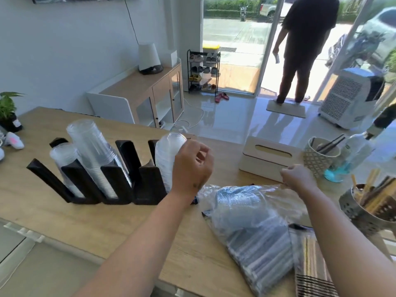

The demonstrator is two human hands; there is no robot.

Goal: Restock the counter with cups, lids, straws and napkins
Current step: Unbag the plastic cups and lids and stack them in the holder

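Note:
A black slotted rack (120, 181) stands on the wooden counter (64, 215). It holds a short stack of clear lids (64, 157), a tall stack of clear cups (90, 146) and a stack of dome lids (167, 155) in the right slot. My left hand (192, 166) is beside the dome lids with its fingers curled, and I see nothing in it. My right hand (297, 177) pinches the top edge of a clear plastic bag (252, 221) that lies on the counter with more lids inside.
Striped straw packs (310, 269) lie at the near right. A white tissue box (267, 159), a patterned cup of straws (321, 157), a bottle (355, 151) and a metal straw holder (364, 209) stand on the right. A person stands far off at the doorway.

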